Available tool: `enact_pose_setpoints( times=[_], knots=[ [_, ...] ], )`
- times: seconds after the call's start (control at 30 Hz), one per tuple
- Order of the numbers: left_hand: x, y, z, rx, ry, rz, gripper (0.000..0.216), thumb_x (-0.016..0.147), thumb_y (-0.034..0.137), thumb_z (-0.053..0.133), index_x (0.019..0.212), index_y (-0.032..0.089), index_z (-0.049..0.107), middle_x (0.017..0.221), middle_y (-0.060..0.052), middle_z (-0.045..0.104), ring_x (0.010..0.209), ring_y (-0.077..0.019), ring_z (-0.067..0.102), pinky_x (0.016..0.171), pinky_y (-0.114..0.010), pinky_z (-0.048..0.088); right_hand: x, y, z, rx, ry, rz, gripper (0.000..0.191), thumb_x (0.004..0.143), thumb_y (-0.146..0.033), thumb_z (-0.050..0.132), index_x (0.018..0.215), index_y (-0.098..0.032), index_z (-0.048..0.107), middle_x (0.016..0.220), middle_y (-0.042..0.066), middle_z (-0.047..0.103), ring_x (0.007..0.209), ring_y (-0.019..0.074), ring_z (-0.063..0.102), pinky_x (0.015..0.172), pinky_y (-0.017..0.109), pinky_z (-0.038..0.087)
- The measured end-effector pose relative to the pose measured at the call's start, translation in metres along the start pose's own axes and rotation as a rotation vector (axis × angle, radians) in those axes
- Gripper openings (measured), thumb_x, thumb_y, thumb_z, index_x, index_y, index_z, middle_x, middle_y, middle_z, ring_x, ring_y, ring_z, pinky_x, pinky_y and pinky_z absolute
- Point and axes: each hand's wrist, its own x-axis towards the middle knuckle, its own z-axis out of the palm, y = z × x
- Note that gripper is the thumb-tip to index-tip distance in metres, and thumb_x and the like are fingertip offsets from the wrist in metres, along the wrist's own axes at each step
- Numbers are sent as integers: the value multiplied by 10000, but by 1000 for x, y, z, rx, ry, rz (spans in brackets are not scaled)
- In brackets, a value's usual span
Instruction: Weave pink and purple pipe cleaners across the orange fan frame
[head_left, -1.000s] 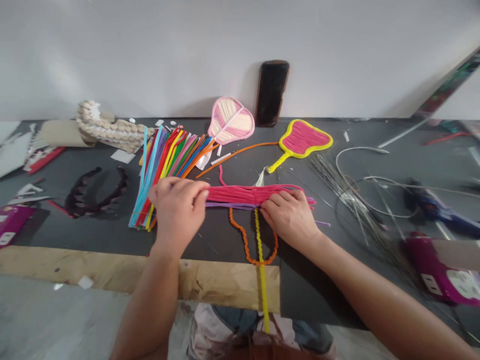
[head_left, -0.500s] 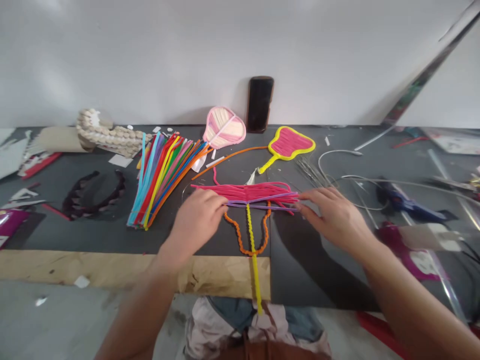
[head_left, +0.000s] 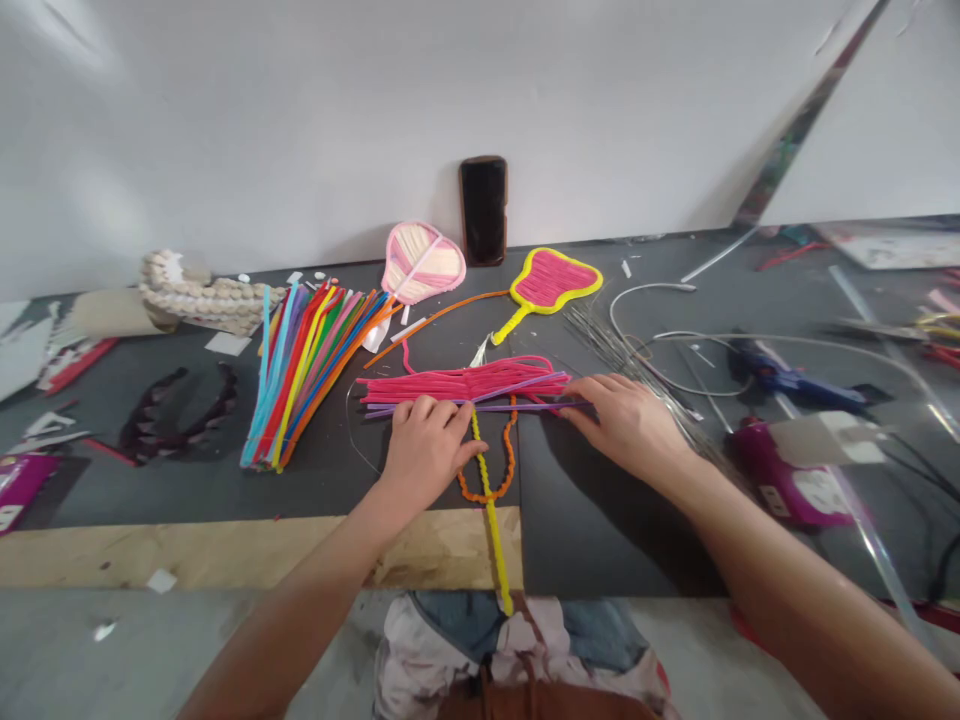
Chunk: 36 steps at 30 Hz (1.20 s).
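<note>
A bundle of pink pipe cleaners (head_left: 420, 385) lies crosswise on the table in front of me, joined at its middle to a twisted yellow pipe-cleaner stem (head_left: 495, 545). An orange twisted loop (head_left: 511, 455) hangs beside the stem. Purple pipe cleaners (head_left: 517, 407) run along the bundle's near side, bent near the stem's top. My left hand (head_left: 424, 450) rests palm down on the bundle's left half, fingers laid over the purple strands and thumb spread toward the stem. My right hand (head_left: 634, 420) pinches the right end of a purple pipe cleaner; its fingertips partly hide that end.
Loose coloured pipe cleaners (head_left: 300, 380) lie left, near a dark headband (head_left: 180, 415). Behind are a pink-and-cream fan shape (head_left: 425, 262), a yellow-edged pink one (head_left: 555, 280) and a leaning phone (head_left: 484, 210). Wires (head_left: 622, 340) and a blue glue gun (head_left: 802, 385) sit right.
My left hand has loosened its pinch on the purple strands and now lies flatter, nearer the stem, thumb out. My right hand stays at the right end. The view has shifted slightly.
</note>
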Motion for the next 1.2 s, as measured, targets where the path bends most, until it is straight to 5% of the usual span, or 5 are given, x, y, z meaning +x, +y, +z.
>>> enact_pose_setpoints(
  times=[0.33,0.67,0.77,0.93,1.2],
  knots=[
    [-4,0,2,22,22,43,396,919,449,572,1226,210,644,1013,-87,680,935,-259,508,809,-426,316,17,0,-10,350,77,192,100,841,-243,599,920,-231,660,826,22,715,706,170,647,654,287,465],
    [-4,3,3,-42,36,16,401,891,432,621,1216,200,650,1019,-96,671,956,-267,520,813,-430,331,38,-4,3,1014,-11,439,481,719,-437,710,1099,-176,570,741,11,649,631,161,603,532,287,502],
    [-4,4,3,-44,15,2,409,897,429,614,1231,194,638,1011,-96,666,959,-268,521,813,-427,333,36,-1,2,921,6,413,460,750,-433,674,1120,-178,578,822,46,669,680,185,619,555,315,510],
    [-5,11,1,-42,-54,-41,452,900,433,606,1269,171,608,962,-98,658,967,-278,523,814,-419,331,34,-15,-16,276,323,147,263,862,-306,591,1105,-234,659,1175,115,644,1043,287,566,844,451,456],
    [-9,21,-4,-65,-88,-82,458,944,404,527,1307,130,578,978,-121,650,983,-282,516,853,-438,330,39,-66,7,8,88,-273,185,936,-247,553,826,-243,702,899,29,735,949,230,542,887,422,270]
  ],
)
